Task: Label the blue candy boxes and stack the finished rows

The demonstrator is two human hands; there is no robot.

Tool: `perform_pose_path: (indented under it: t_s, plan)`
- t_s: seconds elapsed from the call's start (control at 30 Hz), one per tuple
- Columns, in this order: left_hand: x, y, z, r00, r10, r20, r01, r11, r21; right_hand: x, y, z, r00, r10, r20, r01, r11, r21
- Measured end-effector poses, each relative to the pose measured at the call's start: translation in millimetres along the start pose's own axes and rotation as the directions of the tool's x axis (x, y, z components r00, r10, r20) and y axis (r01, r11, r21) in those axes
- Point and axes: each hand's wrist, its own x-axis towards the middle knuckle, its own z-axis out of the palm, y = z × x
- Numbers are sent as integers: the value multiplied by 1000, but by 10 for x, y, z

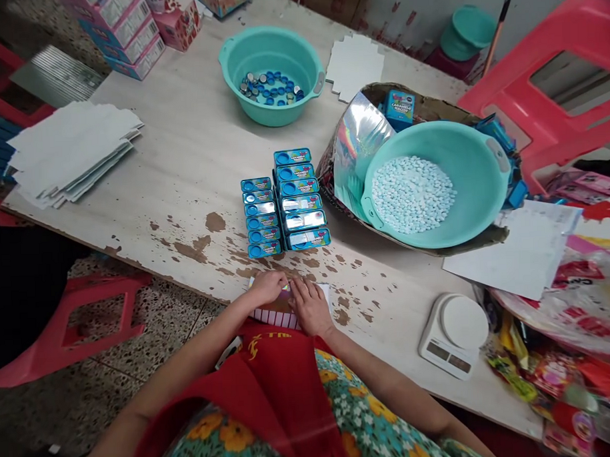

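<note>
At the table's near edge, my left hand (268,287) is closed, its fingers curled at a small bright coloured piece that is mostly hidden. Beside it my right hand (310,307) lies with fingers stretched out, pressing on a flat printed card (274,317) with a pink-and-white striped edge. Both hands cover much of this card. Just beyond them stand two columns of small blue tins (263,221), their lids facing up. The taller column of tins (304,203) is on the right; a few lids reflect light.
A turquoise basin (271,40) holds blue and silver caps. Another basin (476,182), with white candies, rests on a cardboard box (327,162). White cards (72,146) are stacked left, pink and blue boxes (123,35) behind. A kitchen scale (456,333) and candy bags (565,379) are right.
</note>
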Motion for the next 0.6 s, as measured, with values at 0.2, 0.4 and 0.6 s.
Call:
perform_pose_path:
  t_s: [0.2,0.4,0.6]
  plan:
    - [51,-36,4,999,-28,24,29,999,-21,-11,-13,24,998,-55,4,55,998,-11]
    - [95,-26,24,999,-37,2,37,999,-33,-15,-2,-54,991,-113,-72,119,989,88]
    - [-17,25,6,994,15,-104,-22,998,-63,-5,-52,-535,983,128,-130,-48,871,488]
